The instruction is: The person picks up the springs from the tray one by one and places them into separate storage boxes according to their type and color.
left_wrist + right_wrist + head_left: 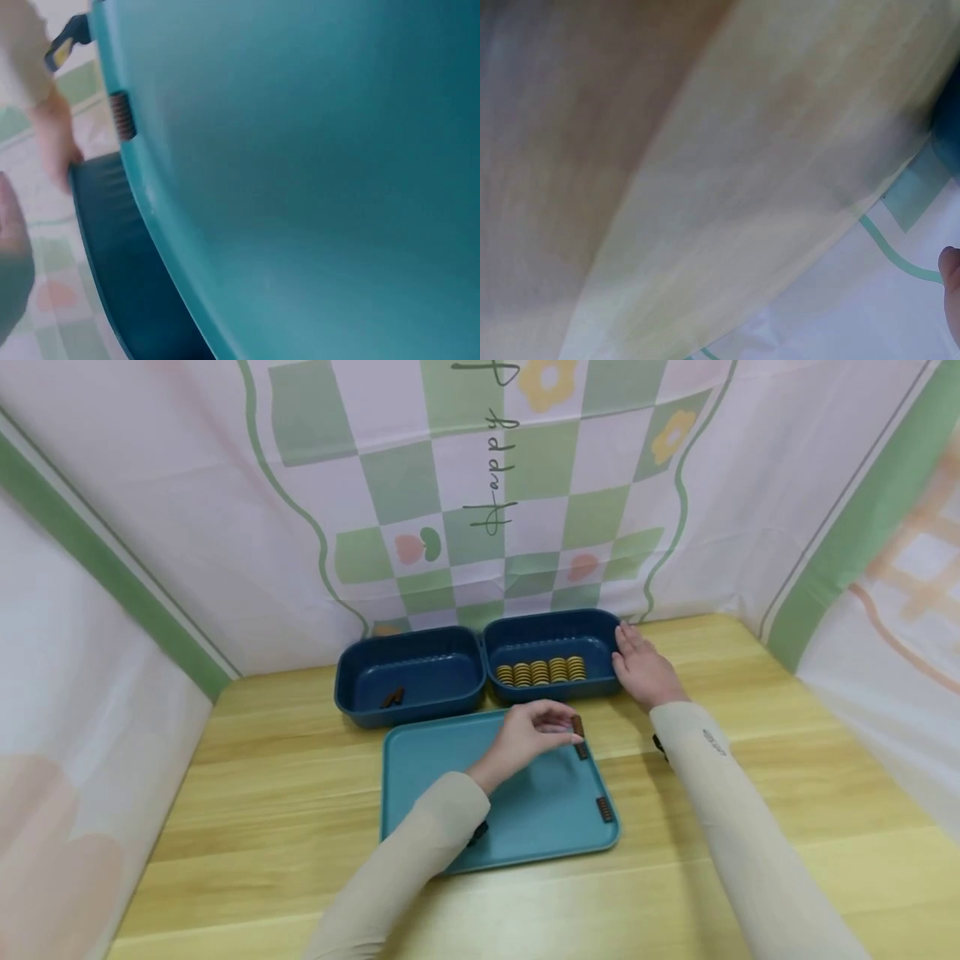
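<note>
My left hand (528, 735) is over the right side of a teal tray (480, 843). Its thumb and fingertips pinch a small dark brown stick (577, 726) at the tray's right edge. Another brown piece (581, 751) lies just below it, partly by the thumb. Nearer the front corner lies a ridged brown piece (604, 809), apart from the hand. My right hand (647, 668) rests with extended fingers on the right end of a dark blue two-part container (525, 695). In the right wrist view only a fingertip (951, 266) shows.
Rows of stacked yellow-and-dark discs (540, 672) stand in the container's right compartment. A few brown sticks (393, 697) lie in the left one. The container stands behind the tray on a wooden table (285, 810), against a patterned cloth (465, 477).
</note>
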A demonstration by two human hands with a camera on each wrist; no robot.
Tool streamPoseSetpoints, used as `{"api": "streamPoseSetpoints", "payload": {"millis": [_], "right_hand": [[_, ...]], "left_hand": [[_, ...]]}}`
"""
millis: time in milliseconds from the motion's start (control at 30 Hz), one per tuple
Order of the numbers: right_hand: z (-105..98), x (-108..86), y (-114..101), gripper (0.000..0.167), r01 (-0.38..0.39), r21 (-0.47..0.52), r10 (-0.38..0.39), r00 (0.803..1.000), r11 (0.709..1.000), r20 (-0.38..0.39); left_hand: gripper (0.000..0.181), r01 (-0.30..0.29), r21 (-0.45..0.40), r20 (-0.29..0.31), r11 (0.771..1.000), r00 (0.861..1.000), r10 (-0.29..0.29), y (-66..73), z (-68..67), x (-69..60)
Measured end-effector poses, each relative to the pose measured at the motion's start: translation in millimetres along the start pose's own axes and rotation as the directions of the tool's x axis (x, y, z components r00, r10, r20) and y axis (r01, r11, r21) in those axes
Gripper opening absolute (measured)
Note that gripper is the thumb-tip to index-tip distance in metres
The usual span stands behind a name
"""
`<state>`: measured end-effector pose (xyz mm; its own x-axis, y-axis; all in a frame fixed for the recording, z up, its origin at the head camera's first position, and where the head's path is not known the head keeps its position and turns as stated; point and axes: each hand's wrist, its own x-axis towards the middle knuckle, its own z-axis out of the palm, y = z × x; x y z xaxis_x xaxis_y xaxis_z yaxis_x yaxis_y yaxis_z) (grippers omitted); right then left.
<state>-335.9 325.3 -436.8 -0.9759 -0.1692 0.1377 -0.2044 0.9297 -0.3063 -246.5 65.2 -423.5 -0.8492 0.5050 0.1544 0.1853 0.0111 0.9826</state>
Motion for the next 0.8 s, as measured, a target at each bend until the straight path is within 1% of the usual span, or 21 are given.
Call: {"api": "streamPoseSetpoints", "payload": {"millis": [67,133,200,267,433,567,800], "right_hand": [[0,0.7,-1,0.055,0.001,0.001,-0.001,1.000,1.000,0.006],[1,1.4,-1,0.056,0.001,0.001,-0.001,1.000,1.000,0.009],[1,1.8,0,0.056,0.001,0.001,-0.001,1.000,1.000,0.005],[1,1.4,0,0.056,-0.002,0.002,0.002,1.000,1.000,0.005],[1,0.6,2,0.056,-0.006,0.002,0.006,1.000,1.000,0.018],[2,1.0,3,0.056,0.001,0.002,-0.001,1.000,1.000,0.016],[2,3.1,3,0.056,0.006,-0.003,-0.006,1.000,1.000,0.018]], "left_hand": [[0.030,0.000,-0.117,-0.016,0.993,1.000,-0.002,3.3,-7.1,-2.9],[0.030,-0.005,-0.199,-0.028,0.980,1.000,-0.001,6.5,-13.5,-6.2],[0.031,-0.016,-0.246,-0.040,0.969,0.999,0.007,9.0,-18.2,-8.9],[0.032,-0.026,-0.266,-0.049,0.964,0.999,0.014,10.8,-21.5,-10.9],[0.032,-0.051,-0.258,-0.069,0.965,0.997,0.034,12.9,-25.3,-11.8],[0.033,-0.052,-0.252,-0.087,0.966,0.996,0.031,13.7,-28.8,-12.0],[0.031,-0.040,-0.168,-0.140,0.985,0.990,0.017,14.9,-42.3,-13.6]]}}
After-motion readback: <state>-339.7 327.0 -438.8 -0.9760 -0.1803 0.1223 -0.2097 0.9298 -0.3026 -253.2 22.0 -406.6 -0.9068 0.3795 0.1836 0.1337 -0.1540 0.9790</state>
